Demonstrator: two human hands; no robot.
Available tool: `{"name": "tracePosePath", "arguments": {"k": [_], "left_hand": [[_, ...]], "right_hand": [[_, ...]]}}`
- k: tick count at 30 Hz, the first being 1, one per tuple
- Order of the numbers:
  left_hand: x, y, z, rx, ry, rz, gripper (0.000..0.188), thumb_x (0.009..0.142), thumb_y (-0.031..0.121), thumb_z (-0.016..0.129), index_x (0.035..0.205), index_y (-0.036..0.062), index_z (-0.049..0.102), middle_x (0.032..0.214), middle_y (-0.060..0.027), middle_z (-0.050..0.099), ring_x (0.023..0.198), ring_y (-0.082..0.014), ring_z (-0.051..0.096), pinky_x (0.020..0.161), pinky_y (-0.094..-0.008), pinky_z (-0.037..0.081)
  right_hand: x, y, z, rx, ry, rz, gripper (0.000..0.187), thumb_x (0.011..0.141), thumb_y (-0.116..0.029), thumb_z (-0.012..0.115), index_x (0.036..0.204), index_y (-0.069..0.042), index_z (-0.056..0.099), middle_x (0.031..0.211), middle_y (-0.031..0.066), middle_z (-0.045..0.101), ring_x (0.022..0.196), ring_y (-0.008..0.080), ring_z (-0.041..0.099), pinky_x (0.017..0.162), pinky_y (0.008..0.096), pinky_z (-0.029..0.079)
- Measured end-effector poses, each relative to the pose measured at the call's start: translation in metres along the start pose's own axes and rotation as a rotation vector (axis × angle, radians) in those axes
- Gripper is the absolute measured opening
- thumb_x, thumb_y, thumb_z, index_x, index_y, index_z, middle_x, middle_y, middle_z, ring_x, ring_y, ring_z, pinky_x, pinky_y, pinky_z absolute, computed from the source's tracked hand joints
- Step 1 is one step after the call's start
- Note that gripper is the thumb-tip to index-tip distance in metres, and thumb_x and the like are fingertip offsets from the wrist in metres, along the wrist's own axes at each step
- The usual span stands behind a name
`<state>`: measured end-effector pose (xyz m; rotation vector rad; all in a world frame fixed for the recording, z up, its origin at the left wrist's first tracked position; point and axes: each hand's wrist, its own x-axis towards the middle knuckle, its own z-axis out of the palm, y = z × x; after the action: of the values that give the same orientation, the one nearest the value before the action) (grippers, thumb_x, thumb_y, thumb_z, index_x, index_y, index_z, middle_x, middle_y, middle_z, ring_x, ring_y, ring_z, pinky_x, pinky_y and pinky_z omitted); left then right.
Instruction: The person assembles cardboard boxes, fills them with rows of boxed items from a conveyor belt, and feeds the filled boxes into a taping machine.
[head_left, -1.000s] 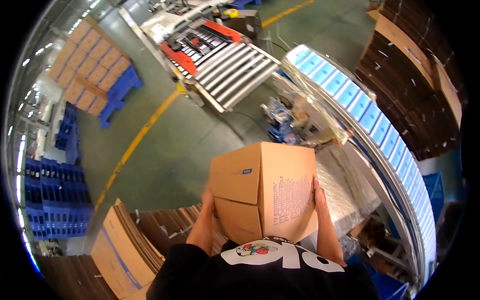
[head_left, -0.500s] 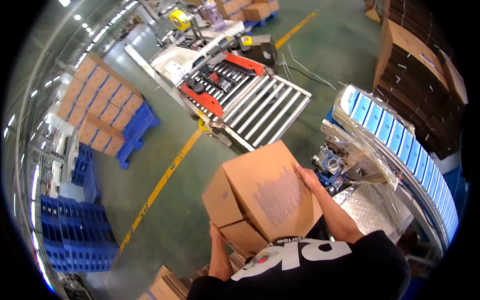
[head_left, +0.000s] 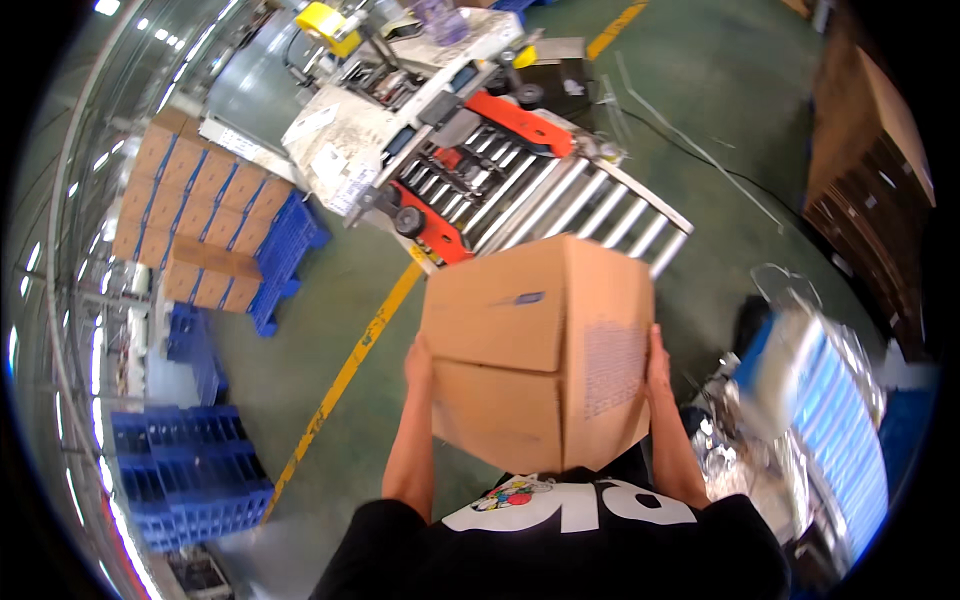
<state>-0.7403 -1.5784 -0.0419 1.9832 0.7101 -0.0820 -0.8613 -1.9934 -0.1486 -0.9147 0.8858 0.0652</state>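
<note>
Between my two hands I hold a brown cardboard box (head_left: 500, 330) in front of my body. Its top flaps meet at a seam, and grey print covers its right side. My left hand (head_left: 419, 362) presses flat against the box's left side, with its fingers partly hidden. On the right side, my right hand (head_left: 657, 362) grips near the printed face. The box's far edge overlaps the near end of a roller conveyor (head_left: 610, 205) in the picture; whether they touch I cannot tell.
Beyond the rollers stands a carton-taping machine with orange side guides (head_left: 520, 122) and a yellow tape roll (head_left: 328, 28). Stacked cartons (head_left: 190, 200) sit on a blue pallet (head_left: 290, 240) at left, above more blue pallets (head_left: 190, 470). A blurred line of blue packs (head_left: 840, 400) lies right.
I have turned and come closer to the taping machine. The box has swung level, its flapped face now upward, and my left hand has moved up along its side.
</note>
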Motion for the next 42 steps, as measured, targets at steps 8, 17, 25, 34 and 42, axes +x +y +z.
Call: {"name": "tracePosePath", "arguments": {"k": [8,17,25,34,42], "left_hand": [[0.118,0.189,0.198,0.652,-0.001,0.381,0.053,0.093,0.048,0.026,0.1,0.0044,0.055,0.1,-0.0215,0.061,0.095,-0.0395,0.056,0.084,-0.0475,0.043],[0.082,0.232,0.289,0.647,-0.088,0.682,0.033,0.095,0.032,0.035,0.101,0.008,0.058,0.089,-0.0154,0.063,0.08,-0.0354,0.061,0.071,-0.0459,0.047],[0.054,0.202,0.244,0.591,-0.029,0.975,0.061,0.087,0.032,0.053,0.134,-0.0004,0.03,0.138,-0.0173,0.035,0.128,-0.0338,0.031,0.103,-0.0509,0.023],[-0.021,0.108,0.213,-0.444,-0.01,-0.127,0.073,0.075,0.019,0.073,0.129,-0.0058,0.031,0.123,-0.0194,0.047,0.113,-0.0265,0.046,0.096,-0.0346,0.037],[0.085,0.134,0.197,-0.539,0.08,-0.029,0.07,0.074,0.019,0.075,0.126,-0.006,0.035,0.119,-0.0165,0.051,0.106,-0.0254,0.051,0.092,-0.0345,0.041]], "right_hand": [[0.108,-0.024,0.036,0.468,-0.089,0.017,0.068,0.091,-0.056,0.033,0.137,-0.006,0.034,0.134,0.009,0.044,0.116,0.0255,0.048,0.096,0.0335,0.039],[0.055,-0.179,0.041,0.032,0.285,-0.451,0.056,0.092,-0.042,0.045,0.131,-0.003,0.041,0.133,0.0114,0.045,0.119,0.0253,0.045,0.101,0.0358,0.035],[0.107,-0.284,0.189,-1.554,0.034,-0.389,0.103,0.058,-0.05,0.078,0.135,-0.002,0.03,0.129,0.0207,0.044,0.121,0.0344,0.042,0.098,0.0452,0.036],[0.134,-0.261,0.225,-1.719,0.103,-0.388,0.108,0.05,-0.05,0.081,0.131,0.0,0.03,0.124,0.0201,0.044,0.118,0.0361,0.041,0.096,0.0476,0.035],[0.185,-0.26,0.323,-1.674,0.083,-0.484,0.108,0.05,-0.055,0.079,0.128,0.003,0.032,0.125,0.0195,0.044,0.119,0.0338,0.04,0.096,0.0481,0.034]]}}
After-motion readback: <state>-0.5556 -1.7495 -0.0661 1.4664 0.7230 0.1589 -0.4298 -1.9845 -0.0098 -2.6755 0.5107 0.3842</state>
